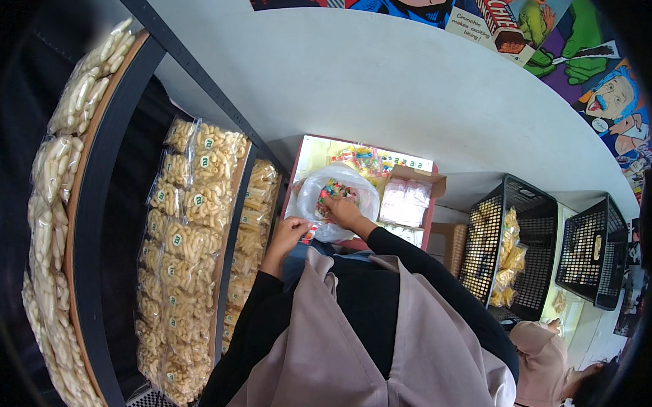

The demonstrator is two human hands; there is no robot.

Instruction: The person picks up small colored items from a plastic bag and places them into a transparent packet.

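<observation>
A white plastic bag (pixel 306 183) stands wide-mouthed on a table in front of me. Small, brightly coloured wrapped sweets (pixel 335 186) lie inside it. My right hand (pixel 342 210) reaches into the bag over the sweets, its fingers curled down among them; what they grip, if anything, is too small to make out. Just outside the bag's near left edge, my left hand (pixel 287 234) is closed on a small clear packet (pixel 309 234) with red and other colours showing in it.
Filled clear packets (pixel 367 160) lie behind the bag. Right of it stands a cardboard box (pixel 403 202) of clear sachets. Shelves of bagged snacks (pixel 196 228) rise at left. Black crates (pixel 515 242) stand at right, with another person (pixel 547 362) beyond my right side.
</observation>
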